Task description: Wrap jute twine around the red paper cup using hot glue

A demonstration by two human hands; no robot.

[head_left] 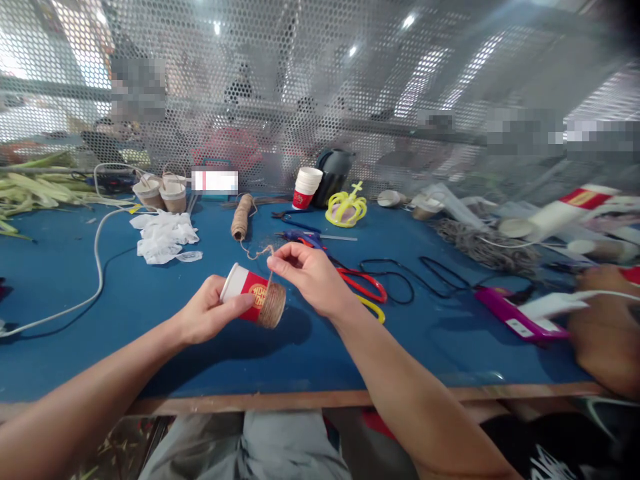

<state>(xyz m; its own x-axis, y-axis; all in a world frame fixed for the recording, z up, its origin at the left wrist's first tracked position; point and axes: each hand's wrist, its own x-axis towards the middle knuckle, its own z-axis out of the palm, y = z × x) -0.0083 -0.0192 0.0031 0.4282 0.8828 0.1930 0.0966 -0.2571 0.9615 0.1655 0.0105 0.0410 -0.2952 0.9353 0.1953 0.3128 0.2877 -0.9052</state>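
Note:
My left hand (213, 310) is closed around a red and white paper cup (243, 285), which lies tilted on its side above the table. Brown twine (273, 307) is wound round the cup's base end. Between thumb and fingers, my right hand (305, 273) pinches the loose strand of that twine just above the cup. The strand runs back to a twine roll (243, 217) lying on the table beyond my hands. Past my right wrist are scissors with red handles (367, 285) and a yellow loop handle (371, 308), partly hidden by my forearm.
Behind stand stacked paper cups (305, 187), a dark jug (334, 173) and a yellow crown-shaped piece (346, 208). White lace (163, 235) and twine-wrapped cups (173, 193) lie left. A purple box (517, 317) and another person's arm (607, 333) are at right. Perforated metal sheeting (280, 87) closes the back.

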